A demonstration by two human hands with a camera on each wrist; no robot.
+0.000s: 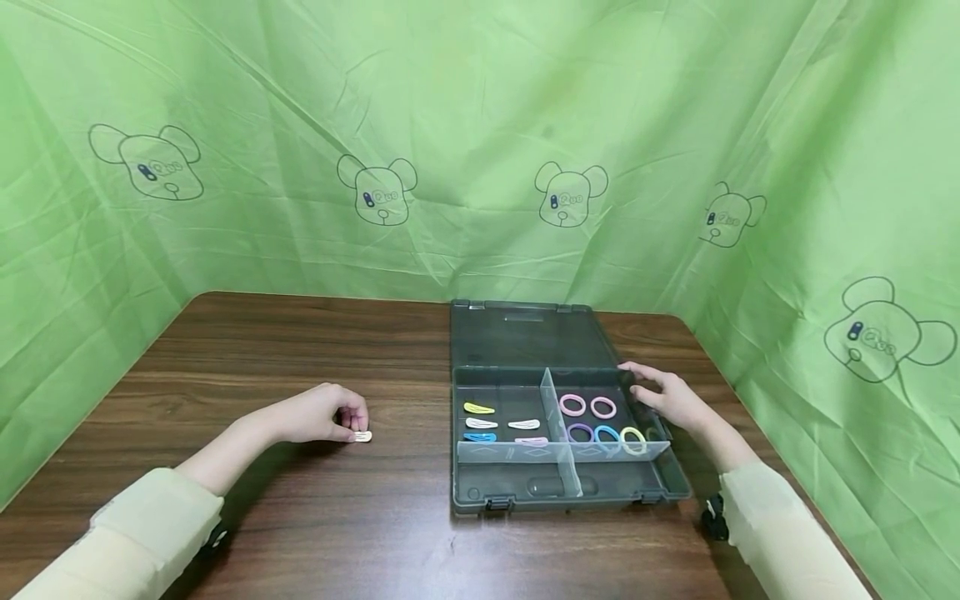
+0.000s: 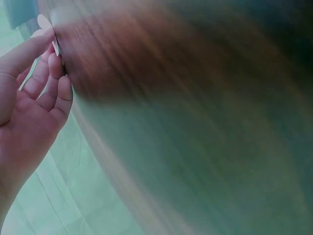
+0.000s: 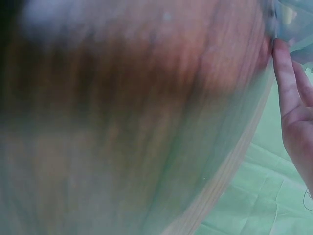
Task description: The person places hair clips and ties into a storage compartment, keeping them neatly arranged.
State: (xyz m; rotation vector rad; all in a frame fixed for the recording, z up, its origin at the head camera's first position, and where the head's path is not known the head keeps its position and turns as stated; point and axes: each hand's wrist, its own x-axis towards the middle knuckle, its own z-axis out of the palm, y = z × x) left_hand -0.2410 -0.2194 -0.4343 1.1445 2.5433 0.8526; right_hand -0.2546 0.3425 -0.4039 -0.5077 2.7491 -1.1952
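Between thumb and fingers my left hand [image 1: 324, 414] pinches a pale hair clip [image 1: 363, 437] just over the table, left of the box. In the left wrist view this hair clip [image 2: 45, 22] stands out beyond the fingertips. My right hand [image 1: 667, 398] touches the right side of the dark see-through box [image 1: 517, 506], its fingers extended. Several snap hair clips [image 1: 481, 423], in yellow, white, blue and pink, lie in the back left compartment. The back right one holds several ring-shaped hair ties [image 1: 572, 406], in pink, purple, blue and yellow.
The box's lid [image 1: 525, 333] lies folded back behind it. Clear dividers [image 1: 517, 452] split the box into compartments. A brown wooden table [image 1: 300, 350] bears everything, with green cloth [image 1: 465, 125] hanging behind and at both sides.
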